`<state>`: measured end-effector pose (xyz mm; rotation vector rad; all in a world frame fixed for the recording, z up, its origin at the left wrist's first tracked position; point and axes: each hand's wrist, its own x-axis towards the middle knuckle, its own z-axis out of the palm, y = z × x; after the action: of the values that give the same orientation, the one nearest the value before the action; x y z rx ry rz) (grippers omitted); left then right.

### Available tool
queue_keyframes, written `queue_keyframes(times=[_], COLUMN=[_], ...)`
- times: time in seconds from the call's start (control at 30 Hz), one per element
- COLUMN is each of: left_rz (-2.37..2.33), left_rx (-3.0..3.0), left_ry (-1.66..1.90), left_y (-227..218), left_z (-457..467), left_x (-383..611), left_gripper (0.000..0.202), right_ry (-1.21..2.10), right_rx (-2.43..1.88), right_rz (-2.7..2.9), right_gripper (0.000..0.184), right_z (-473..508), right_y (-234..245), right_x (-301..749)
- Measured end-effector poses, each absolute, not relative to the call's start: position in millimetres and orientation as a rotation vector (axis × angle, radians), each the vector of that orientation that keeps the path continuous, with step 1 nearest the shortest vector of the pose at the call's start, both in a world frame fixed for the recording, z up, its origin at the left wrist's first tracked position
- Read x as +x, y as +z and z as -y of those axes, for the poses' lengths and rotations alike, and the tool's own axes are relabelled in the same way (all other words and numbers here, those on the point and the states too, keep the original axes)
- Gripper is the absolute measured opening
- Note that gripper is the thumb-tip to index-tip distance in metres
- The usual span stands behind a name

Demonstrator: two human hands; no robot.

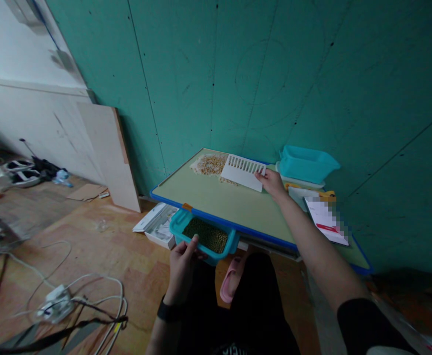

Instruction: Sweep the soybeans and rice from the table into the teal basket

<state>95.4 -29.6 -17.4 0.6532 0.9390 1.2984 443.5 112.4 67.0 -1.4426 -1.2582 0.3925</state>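
My right hand (pixel 274 183) grips the near right end of a white slotted plate (pixel 240 178), thumb on top. The plate is tilted over the tabletop (pixel 216 197), and a few pale grains show along its lower edge. Left of it lies a spread of yellow and whitish grains or beans (pixel 209 164). Below the table's front edge, my left hand (pixel 184 256) is closed on the near rim of a turquoise tub (pixel 233 242), thumb over the rim, other fingers partly hidden. Small green beans (pixel 207 233) lie in the tub, with yellower ones at its right end.
Another turquoise tub (pixel 306 165) stands at the table's back right. Near it lie a yellow-orange item (pixel 327 195) and a phone-like screen (pixel 327 222). An open white box (pixel 160 231) sits under the table's left side. Cables and a power strip (pixel 56 303) cover the floor at left.
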Motion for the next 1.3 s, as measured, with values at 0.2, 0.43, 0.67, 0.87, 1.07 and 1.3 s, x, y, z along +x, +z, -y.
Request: queue_keyframes(times=[0.2,0.43,0.67,0.87,1.07,1.3], left_rz=[-0.924,-0.911,-0.912,-0.950,-0.950,-0.966], left_rx=[0.671,0.632,0.629,0.648,0.677,0.669], left_ry=[1.293,1.307,1.312,1.298,1.290,1.286], left_y=[-19,-22,-22,-19,-19,-15], left_z=[30,30,30,31,31,32], left_x=[95,95,95,95,95,95], left_gripper=[0.047,0.045,0.045,0.047,0.047,0.048], right_ry=[0.377,0.423,0.351,0.450,0.509,0.539], right_rx=[-1.408,-1.396,-1.404,-1.378,-1.349,-1.365], right_rz=[1.258,1.314,1.275,1.306,1.319,1.328], right_gripper=[0.042,0.047,0.045,0.044,0.046,0.049], right_z=[-114,-115,-118,-118,-119,-124], right_y=[68,64,62,61,62,62], right_x=[450,447,454,448,442,435])
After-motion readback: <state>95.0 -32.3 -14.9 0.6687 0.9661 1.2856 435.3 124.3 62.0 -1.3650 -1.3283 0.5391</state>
